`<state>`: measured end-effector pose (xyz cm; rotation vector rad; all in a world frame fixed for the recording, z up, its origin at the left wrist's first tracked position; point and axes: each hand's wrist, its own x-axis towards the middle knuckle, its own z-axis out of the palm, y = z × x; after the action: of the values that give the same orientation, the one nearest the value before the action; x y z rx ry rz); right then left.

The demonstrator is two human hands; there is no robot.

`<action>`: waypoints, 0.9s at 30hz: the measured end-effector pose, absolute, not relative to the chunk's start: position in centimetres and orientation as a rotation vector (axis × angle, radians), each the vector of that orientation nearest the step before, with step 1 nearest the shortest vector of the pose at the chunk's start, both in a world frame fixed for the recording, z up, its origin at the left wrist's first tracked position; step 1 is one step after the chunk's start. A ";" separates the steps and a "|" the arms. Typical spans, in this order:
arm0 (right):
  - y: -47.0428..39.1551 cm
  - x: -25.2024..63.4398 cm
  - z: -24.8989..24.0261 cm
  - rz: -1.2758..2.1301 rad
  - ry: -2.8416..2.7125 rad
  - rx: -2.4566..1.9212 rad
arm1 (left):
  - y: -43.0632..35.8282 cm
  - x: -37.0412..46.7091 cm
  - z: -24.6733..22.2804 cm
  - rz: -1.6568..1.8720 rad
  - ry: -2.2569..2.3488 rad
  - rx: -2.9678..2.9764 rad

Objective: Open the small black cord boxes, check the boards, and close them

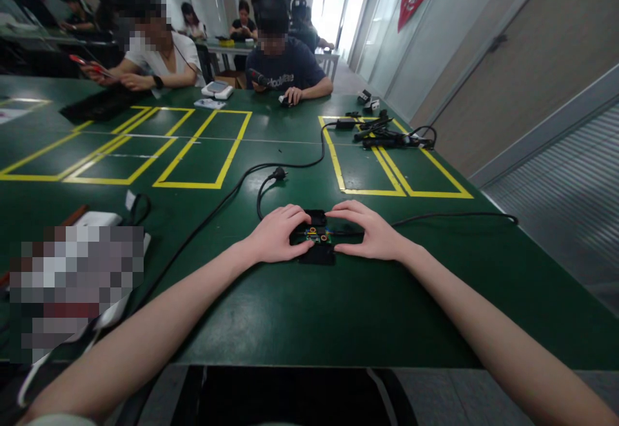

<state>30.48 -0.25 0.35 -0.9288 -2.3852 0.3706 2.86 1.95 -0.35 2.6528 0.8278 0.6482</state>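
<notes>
A small green circuit board with coils lies between my hands, on the near part of the table. Above it sits a black casing half, and a second black casing piece shows on the near side. My left hand curls around the board's left end, thumb near its lower edge and fingers by the upper casing. To the right, my right hand has thumb and fingers spread apart, fingertips close to the casing pieces. A black cord runs from the board between those fingers.
A black plug lies beyond my left hand; a long black cable crosses the green table. Black adapters and cords are piled far right, over yellow tape outlines. Blurred items sit left. Two people work opposite.
</notes>
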 end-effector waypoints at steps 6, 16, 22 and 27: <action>0.0 31.8 1.3 0.462 -2.474 -1.048 | 1.9 2.9 -0.2 0.646 0.847 2.633; -0.1 30.9 0.7 0.480 -2.436 -1.043 | 2.1 2.7 -0.6 0.680 0.846 2.647; -0.1 30.7 0.6 0.380 -2.433 -1.048 | 2.1 2.6 -0.7 0.701 0.873 2.624; -0.1 30.6 0.1 0.341 -2.433 -1.026 | 2.2 2.7 -0.9 0.705 0.877 2.637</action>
<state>30.55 -0.08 0.13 -1.0260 -2.4326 0.3405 2.65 2.16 -0.89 2.6366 0.8770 0.7050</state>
